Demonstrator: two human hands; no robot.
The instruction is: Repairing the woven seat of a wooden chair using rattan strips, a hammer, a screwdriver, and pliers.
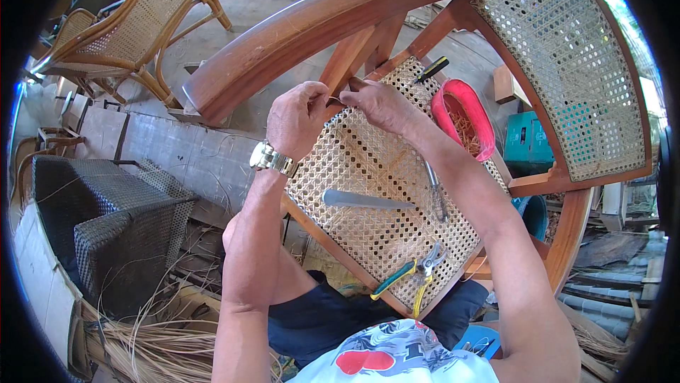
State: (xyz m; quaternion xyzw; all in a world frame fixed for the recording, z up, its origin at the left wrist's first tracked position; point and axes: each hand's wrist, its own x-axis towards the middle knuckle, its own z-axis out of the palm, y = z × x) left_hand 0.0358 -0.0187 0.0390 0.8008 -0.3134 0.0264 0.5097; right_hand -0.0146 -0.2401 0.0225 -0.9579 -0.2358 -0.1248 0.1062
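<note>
Nearest the camera, wearing a white shirt (397,362) printed in grey and red. Reaching past it with both forearms to a woven pale-cane seat panel (368,170) framed in brown wood, spread below both hands. Pinching thumb and fingertips of the left hand (301,117) together at the panel's far edge; wearing a gold-toned metal watch (273,158) on that wrist. Bending the right hand (375,102) in close beside it, fingertips drawn together too; cannot tell of anything clamped between them. Lying just right of the right hand, a tool with a black-and-yellow handle (432,69); farther right, a bright pink-red oblong container (440,115) with light-brown shavings inside. Resting on the cane below both hands, a flat grey tapered blade (368,200); beside the right forearm, a slim metal tool (434,188); well below both hands, pruning shears with green and yellow handles (418,273). Curving above the left hand, a polished brown wooden armrest (319,25). Standing well apart to its left, a golden-brown rattan chair (134,36).
</note>
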